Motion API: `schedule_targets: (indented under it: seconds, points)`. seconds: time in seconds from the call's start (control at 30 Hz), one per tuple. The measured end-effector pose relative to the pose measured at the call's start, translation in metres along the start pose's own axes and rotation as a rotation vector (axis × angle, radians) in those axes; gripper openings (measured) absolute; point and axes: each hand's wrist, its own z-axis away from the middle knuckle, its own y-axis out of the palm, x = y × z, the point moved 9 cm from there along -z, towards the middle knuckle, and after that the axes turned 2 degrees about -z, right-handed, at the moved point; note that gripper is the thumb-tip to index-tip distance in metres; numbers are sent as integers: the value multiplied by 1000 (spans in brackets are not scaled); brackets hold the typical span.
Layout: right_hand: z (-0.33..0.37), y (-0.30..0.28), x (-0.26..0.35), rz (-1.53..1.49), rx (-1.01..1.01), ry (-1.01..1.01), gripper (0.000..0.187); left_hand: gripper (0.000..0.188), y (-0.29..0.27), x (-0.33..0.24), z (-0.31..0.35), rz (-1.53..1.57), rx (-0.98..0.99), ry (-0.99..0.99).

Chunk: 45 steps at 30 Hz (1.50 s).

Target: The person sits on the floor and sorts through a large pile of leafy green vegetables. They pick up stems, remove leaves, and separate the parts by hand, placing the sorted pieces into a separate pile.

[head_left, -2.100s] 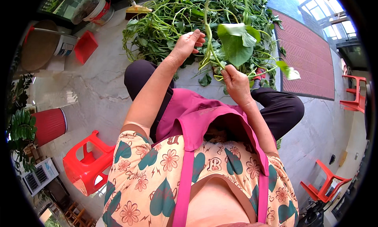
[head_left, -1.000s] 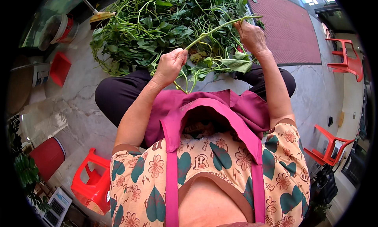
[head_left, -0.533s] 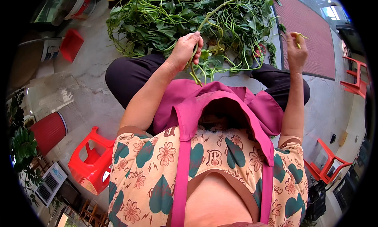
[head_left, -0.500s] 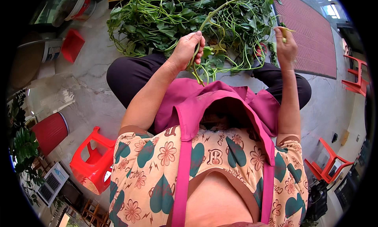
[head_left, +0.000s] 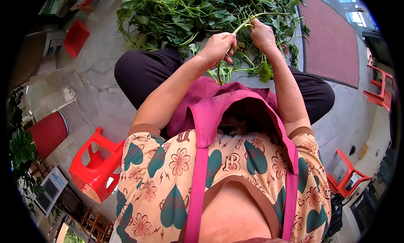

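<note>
A long green leafy vine (head_left: 243, 25) runs between my hands. My left hand (head_left: 219, 49) is closed around its thick stem, and the lower end hangs toward my lap. Further up the same vine, the fingers of my right hand (head_left: 262, 35) are pinched on the stem; its fingertips are partly hidden. Behind and below both hands spreads a large heap of leafy green vines (head_left: 176, 20) with thin pale stalks. A single broad leaf (head_left: 264, 71) hangs beneath my right wrist.
The heap lies on a grey marbled floor (head_left: 101, 81) between and beyond my knees. A dark red mat (head_left: 330, 41) lies to its right. Red plastic stools stand at the left (head_left: 96, 165) and right (head_left: 347, 175). A red dustpan-like object (head_left: 77, 38) sits at far left.
My right hand has come in from the right, where it held a yellowish scrap, to the vine beside my left hand. My left hand has shifted slightly right, still gripping the vine.
</note>
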Motion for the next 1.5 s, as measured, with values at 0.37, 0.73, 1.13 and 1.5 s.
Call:
schedule_targets:
  seconds: [0.37,0.73,1.13,1.5]
  points:
    - [27,15,-106,-693,51,350,27,27,-43,-10,4,219,-193,138]
    - [54,19,50,-894,250,17,18,20,-39,-37,1,-125,-318,308]
    - [49,-142,-147,141,-569,200,28,28,-72,-53,19,-128,-347,296]
    - [71,56,110,-1238,489,-208,33,32,-62,-54,5,230,-270,336]
